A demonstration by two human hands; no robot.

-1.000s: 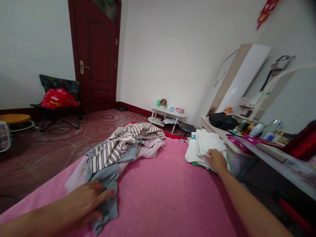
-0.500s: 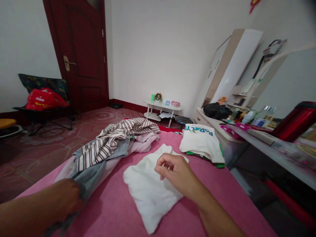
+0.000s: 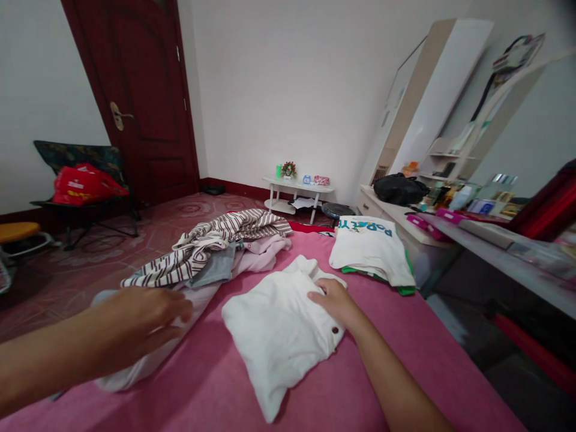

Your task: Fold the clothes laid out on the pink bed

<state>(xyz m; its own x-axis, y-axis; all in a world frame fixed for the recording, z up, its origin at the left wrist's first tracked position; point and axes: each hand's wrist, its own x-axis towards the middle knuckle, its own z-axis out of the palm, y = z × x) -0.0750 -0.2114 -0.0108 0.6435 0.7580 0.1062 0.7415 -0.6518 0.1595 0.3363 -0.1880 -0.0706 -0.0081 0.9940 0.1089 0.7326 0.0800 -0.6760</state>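
White cotton top [image 3: 279, 330] is lying in the middle of the pink bed cover [image 3: 405, 366], long axis running from the far side towards the near edge and leaning a bit left, with the narrow end pointing at the near edge and the bunched-up end pointing away. Right hand [image 3: 330, 297] is palm down on the top's far right corner, fingers laid flat and close together on the fabric, not pinching anything. Left hand [image 3: 139, 321] is over a pale garment [image 3: 135, 372] by the left edge, fingers loosely spread and holding nothing; can't tell if it actually touches the cloth. Half a second ago the right hand was raised with its fingertips nipping the top, and the left was balled up on the grey garment [image 3: 216, 270], which now sits further up under the striped shirt [image 3: 211, 243]. A second ago the right hand was way over on the folded stack [image 3: 371, 252] at the right edge. Room-wise: the loose pile fills the left side up to the far edge, the stack takes the far right, and there's bare cover between the top and the right edge and along the near edge
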